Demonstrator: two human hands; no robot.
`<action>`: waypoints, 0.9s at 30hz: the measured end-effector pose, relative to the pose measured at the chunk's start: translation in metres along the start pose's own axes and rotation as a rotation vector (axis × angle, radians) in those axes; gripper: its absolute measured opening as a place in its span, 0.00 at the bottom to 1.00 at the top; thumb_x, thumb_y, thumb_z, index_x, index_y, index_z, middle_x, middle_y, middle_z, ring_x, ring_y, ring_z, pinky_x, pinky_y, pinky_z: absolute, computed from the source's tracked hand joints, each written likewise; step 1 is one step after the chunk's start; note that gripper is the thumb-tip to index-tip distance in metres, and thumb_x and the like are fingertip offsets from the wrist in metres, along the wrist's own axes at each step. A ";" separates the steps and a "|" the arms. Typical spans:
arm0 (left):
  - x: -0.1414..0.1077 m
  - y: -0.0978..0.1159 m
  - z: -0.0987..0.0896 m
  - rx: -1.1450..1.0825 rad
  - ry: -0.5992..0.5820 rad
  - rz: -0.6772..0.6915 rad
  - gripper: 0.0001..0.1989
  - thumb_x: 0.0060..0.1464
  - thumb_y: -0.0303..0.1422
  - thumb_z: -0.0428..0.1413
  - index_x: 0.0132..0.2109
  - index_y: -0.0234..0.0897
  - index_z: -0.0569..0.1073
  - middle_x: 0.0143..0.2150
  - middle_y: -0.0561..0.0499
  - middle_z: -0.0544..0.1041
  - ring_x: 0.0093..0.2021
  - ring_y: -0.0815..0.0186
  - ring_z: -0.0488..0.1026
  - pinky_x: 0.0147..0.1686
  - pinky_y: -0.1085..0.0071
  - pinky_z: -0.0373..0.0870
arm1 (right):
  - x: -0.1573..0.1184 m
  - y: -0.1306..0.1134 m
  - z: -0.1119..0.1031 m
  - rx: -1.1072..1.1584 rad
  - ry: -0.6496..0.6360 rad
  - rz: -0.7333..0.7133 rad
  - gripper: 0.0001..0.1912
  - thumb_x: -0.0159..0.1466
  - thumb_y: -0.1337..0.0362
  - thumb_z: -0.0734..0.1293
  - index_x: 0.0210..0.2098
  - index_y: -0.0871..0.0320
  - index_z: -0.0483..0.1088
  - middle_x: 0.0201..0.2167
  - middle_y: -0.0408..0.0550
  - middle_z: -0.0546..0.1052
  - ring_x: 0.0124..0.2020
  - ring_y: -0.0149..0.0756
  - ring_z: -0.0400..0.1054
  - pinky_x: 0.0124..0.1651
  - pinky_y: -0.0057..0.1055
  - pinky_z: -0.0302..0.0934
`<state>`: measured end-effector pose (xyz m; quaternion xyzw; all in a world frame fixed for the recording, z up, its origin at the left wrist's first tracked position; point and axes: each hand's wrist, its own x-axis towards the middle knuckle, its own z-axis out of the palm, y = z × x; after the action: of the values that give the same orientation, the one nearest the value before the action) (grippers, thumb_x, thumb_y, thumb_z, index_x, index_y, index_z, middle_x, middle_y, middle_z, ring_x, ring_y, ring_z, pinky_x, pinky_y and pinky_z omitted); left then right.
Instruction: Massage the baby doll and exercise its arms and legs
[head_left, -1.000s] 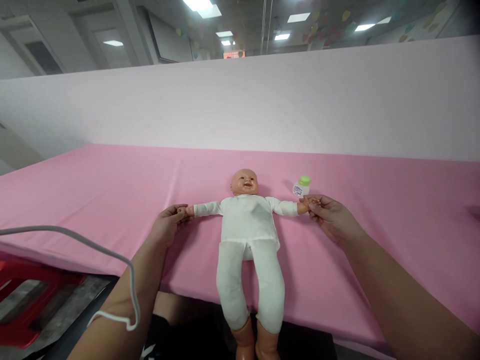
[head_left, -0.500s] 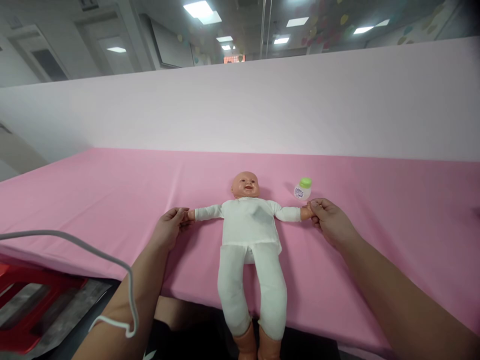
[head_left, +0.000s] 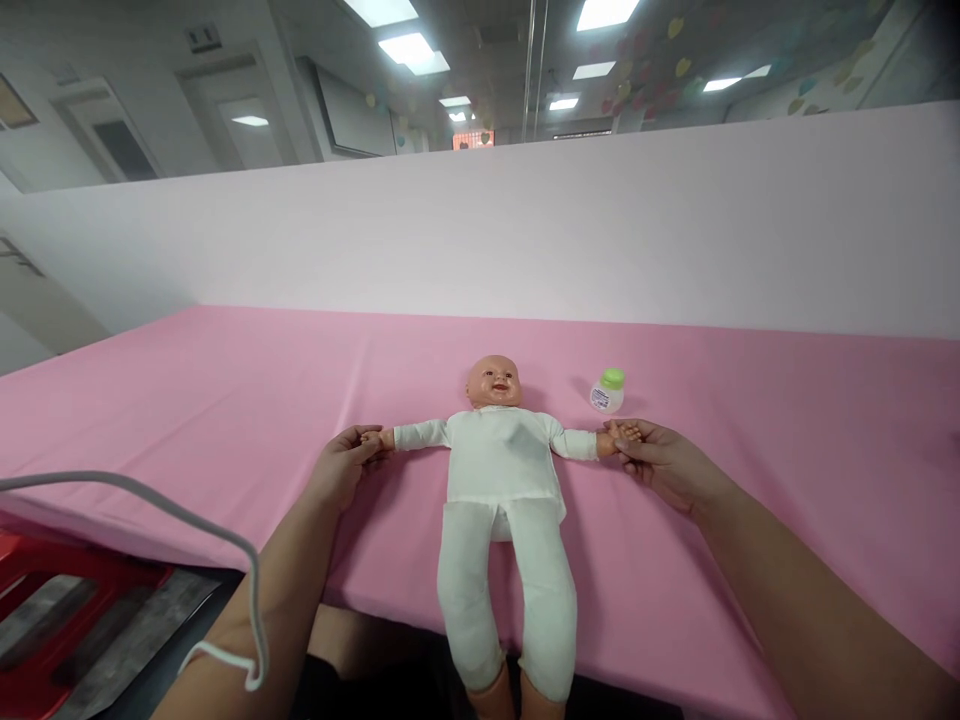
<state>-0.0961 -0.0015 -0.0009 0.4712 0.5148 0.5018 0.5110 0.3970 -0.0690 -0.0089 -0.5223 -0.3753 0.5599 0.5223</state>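
A baby doll [head_left: 504, 455] in a white top and white trousers lies on its back on the pink sheet [head_left: 247, 400], arms stretched out to both sides. Its feet reach over the near edge. My left hand [head_left: 346, 462] is closed around the doll's hand on the left. On the other side my right hand [head_left: 660, 460] pinches the doll's other hand, whose small fingers show above my thumb. Just beyond my right hand stands a small clear bottle [head_left: 607, 391] with a green cap and a printed label.
Behind the sheet rises a white partition [head_left: 480, 240] with glass above it. A grey cable [head_left: 150, 485] hangs over my left forearm. At the lower left is a red plastic stool [head_left: 67, 590] on the floor.
The view has tilted up slightly, so everything sits lower. My right thumb has shifted below the doll's hand, leaving its fingers more exposed. Both hands keep their hold.
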 end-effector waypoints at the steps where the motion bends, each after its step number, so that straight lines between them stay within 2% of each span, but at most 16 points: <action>1: 0.000 0.000 0.000 0.031 0.002 0.011 0.25 0.45 0.45 0.72 0.46 0.34 0.80 0.40 0.42 0.83 0.39 0.58 0.80 0.40 0.64 0.76 | -0.001 0.000 0.001 -0.027 0.009 -0.009 0.21 0.54 0.53 0.83 0.44 0.53 0.80 0.35 0.46 0.76 0.32 0.34 0.64 0.34 0.32 0.62; 4: 0.001 -0.002 -0.001 0.104 0.025 0.049 0.28 0.43 0.50 0.72 0.45 0.34 0.80 0.38 0.42 0.83 0.37 0.57 0.79 0.37 0.63 0.75 | -0.002 -0.002 0.006 -0.116 0.017 -0.051 0.21 0.56 0.49 0.81 0.40 0.55 0.79 0.29 0.43 0.72 0.29 0.31 0.59 0.31 0.31 0.56; 9: 0.003 -0.004 0.001 0.116 0.053 0.048 0.28 0.46 0.56 0.69 0.41 0.35 0.78 0.36 0.43 0.82 0.36 0.56 0.79 0.36 0.63 0.75 | -0.003 -0.004 0.012 -0.209 0.070 -0.079 0.24 0.60 0.41 0.76 0.35 0.56 0.78 0.26 0.41 0.68 0.28 0.31 0.57 0.32 0.31 0.55; 12: 0.004 -0.005 0.001 0.124 0.068 0.030 0.28 0.49 0.57 0.66 0.42 0.36 0.78 0.36 0.44 0.83 0.37 0.56 0.79 0.37 0.63 0.76 | -0.001 -0.003 0.012 -0.202 0.127 -0.079 0.25 0.59 0.39 0.75 0.35 0.56 0.78 0.26 0.42 0.67 0.28 0.32 0.57 0.32 0.32 0.56; 15: 0.006 -0.008 -0.002 0.148 0.070 0.050 0.29 0.51 0.57 0.64 0.45 0.36 0.79 0.40 0.42 0.83 0.40 0.55 0.80 0.39 0.63 0.77 | 0.002 -0.002 0.010 -0.164 0.154 -0.057 0.24 0.59 0.41 0.76 0.36 0.57 0.78 0.26 0.42 0.67 0.28 0.32 0.57 0.31 0.31 0.56; 19: 0.007 -0.009 -0.003 0.086 0.049 0.051 0.27 0.52 0.54 0.65 0.47 0.35 0.80 0.41 0.42 0.84 0.40 0.56 0.80 0.42 0.62 0.77 | 0.004 -0.001 0.006 -0.064 0.143 -0.042 0.24 0.56 0.43 0.79 0.40 0.56 0.80 0.29 0.43 0.69 0.29 0.32 0.59 0.32 0.32 0.58; 22: 0.005 -0.007 -0.002 -0.005 0.026 0.033 0.24 0.49 0.47 0.69 0.48 0.35 0.80 0.41 0.43 0.83 0.40 0.58 0.80 0.45 0.62 0.77 | 0.004 -0.001 0.002 -0.008 0.073 -0.053 0.24 0.54 0.47 0.81 0.43 0.53 0.80 0.35 0.46 0.74 0.31 0.33 0.63 0.35 0.33 0.63; 25: 0.003 -0.004 -0.001 -0.020 -0.008 0.019 0.25 0.45 0.43 0.72 0.48 0.35 0.80 0.43 0.43 0.83 0.43 0.57 0.80 0.48 0.61 0.77 | 0.004 0.000 -0.003 -0.047 -0.016 -0.023 0.24 0.55 0.50 0.82 0.48 0.51 0.80 0.40 0.47 0.76 0.35 0.35 0.66 0.40 0.34 0.65; 27: 0.003 -0.002 -0.001 0.003 -0.023 0.020 0.26 0.43 0.43 0.73 0.48 0.36 0.80 0.44 0.43 0.83 0.45 0.56 0.80 0.49 0.61 0.76 | 0.004 0.001 -0.005 -0.100 -0.035 -0.012 0.25 0.55 0.51 0.82 0.49 0.50 0.79 0.39 0.46 0.76 0.34 0.34 0.66 0.39 0.33 0.64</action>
<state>-0.0972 0.0010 -0.0035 0.4829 0.5049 0.5006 0.5112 0.4018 -0.0659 -0.0113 -0.5354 -0.4151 0.5466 0.4922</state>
